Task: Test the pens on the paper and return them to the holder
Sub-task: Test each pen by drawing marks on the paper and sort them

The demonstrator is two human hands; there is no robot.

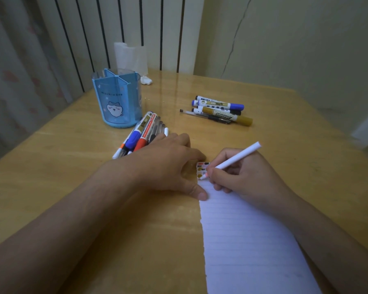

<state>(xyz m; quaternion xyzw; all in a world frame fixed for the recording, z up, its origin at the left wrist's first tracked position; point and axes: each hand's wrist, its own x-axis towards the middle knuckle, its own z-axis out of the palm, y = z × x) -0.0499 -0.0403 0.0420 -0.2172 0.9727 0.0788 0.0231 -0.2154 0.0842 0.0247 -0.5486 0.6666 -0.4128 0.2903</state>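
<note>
My right hand (242,177) grips a white pen (236,160) with its pinkish tip touching the top left corner of a lined paper sheet (246,240), beside several small colour swatches (202,169). My left hand (170,164) rests palm down on the paper's top left corner, fingers bent, thumb on the edge. A blue divided pen holder (117,98) with a cat picture stands empty at the back left. One bunch of pens and markers (142,132) lies just in front of the holder, partly under my left hand. A second bunch (219,109) lies at the back right.
The wooden table (72,187) carries a crumpled white tissue (146,80) behind the holder, with a white tissue pack (130,56) against the radiator. A curtain hangs at the left. The wall runs along the table's far right side.
</note>
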